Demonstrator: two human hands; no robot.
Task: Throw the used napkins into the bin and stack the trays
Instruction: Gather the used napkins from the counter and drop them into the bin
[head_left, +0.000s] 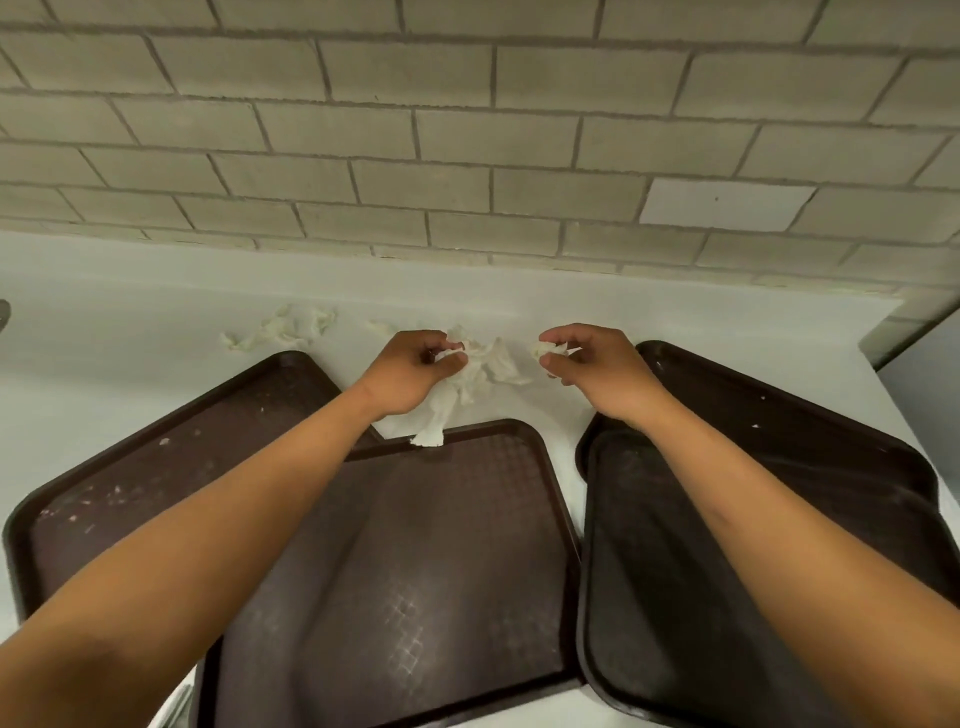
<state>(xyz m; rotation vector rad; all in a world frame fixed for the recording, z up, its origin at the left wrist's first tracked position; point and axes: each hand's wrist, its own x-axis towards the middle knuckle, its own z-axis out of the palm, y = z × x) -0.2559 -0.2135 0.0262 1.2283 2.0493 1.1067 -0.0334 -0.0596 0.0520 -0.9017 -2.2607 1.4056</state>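
— What's behind the counter?
— A wall (467, 130) of grey-beige bricks laid in staggered rows, with one paler white block (727, 203) on the right.
— And the counter (130, 312) itself?
— White, smooth, evenly lit, meeting the wall.

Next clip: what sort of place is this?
Probably a cafeteria or canteen clean-up counter: several brown serving trays lie on a white counter, with crumpled used napkins by a painted block wall.
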